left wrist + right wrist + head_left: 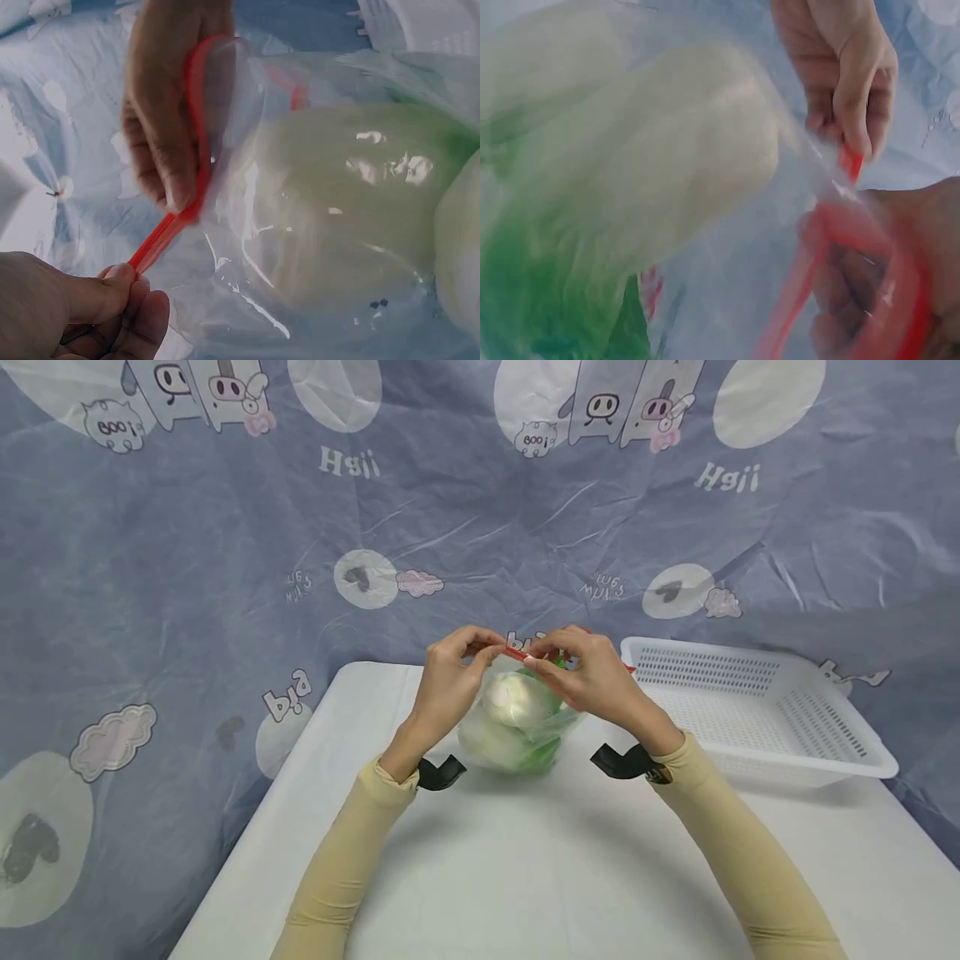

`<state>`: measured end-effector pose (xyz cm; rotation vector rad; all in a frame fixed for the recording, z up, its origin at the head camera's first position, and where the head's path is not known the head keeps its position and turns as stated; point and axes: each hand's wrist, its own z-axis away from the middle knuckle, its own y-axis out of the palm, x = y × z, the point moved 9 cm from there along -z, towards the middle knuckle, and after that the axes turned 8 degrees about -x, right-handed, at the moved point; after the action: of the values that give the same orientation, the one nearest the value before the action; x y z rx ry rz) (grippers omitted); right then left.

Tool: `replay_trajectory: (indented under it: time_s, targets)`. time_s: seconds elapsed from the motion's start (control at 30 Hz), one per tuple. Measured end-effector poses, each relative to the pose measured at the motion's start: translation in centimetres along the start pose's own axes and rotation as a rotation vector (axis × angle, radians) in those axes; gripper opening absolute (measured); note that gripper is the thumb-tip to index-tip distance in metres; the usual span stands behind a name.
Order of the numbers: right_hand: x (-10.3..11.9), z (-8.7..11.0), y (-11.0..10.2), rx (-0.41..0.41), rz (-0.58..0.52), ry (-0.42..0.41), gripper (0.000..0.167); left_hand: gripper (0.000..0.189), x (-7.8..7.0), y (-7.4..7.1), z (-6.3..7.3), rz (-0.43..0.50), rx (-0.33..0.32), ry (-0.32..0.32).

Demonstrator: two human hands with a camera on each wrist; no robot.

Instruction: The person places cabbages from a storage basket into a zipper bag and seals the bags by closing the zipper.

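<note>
A clear zip bag (567, 720) with a red zip strip (156, 238) hangs between my hands above the table. White-and-green leafy vegetables (517, 702) show through its film, with pale rounded bases and green leaves. My left hand (450, 685) pinches one end of the strip between thumb and fingers. Close beside it, my right hand (592, 672) pinches the strip a little farther along. The strip's two sides lie together between the hands. Past my right hand they spread apart, as the left wrist view shows. The right wrist view is blurred around the bag.
A white perforated plastic basket (750, 653) stands at the right back of the white table (480, 877). Behind the table hangs a blue-grey printed cloth (225, 527). Black straps (622, 762) stick out from both wrists.
</note>
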<state>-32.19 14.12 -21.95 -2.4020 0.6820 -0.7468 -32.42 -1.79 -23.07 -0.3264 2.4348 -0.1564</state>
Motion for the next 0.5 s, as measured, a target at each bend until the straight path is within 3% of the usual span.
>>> replay_trajectory:
  time_s: [0.17, 0.4, 0.5]
  targets:
    - [-2.9, 0.8, -0.4, 0.039, 0.038, 0.100, 0.013, 0.012, 1.3, -2.5, -0.8, 0.020, -0.085, -0.041]
    - [-8.7, 3.1, -0.9, 0.072, 0.086, 0.225, 0.015, 0.016, 3.5, -6.6, -2.2, 0.019, -0.223, -0.091]
    - [-10.7, 4.1, -0.9, 0.086, 0.106, 0.263, 0.018, 0.017, 4.3, -7.6, -2.5, 0.016, -0.264, -0.108]
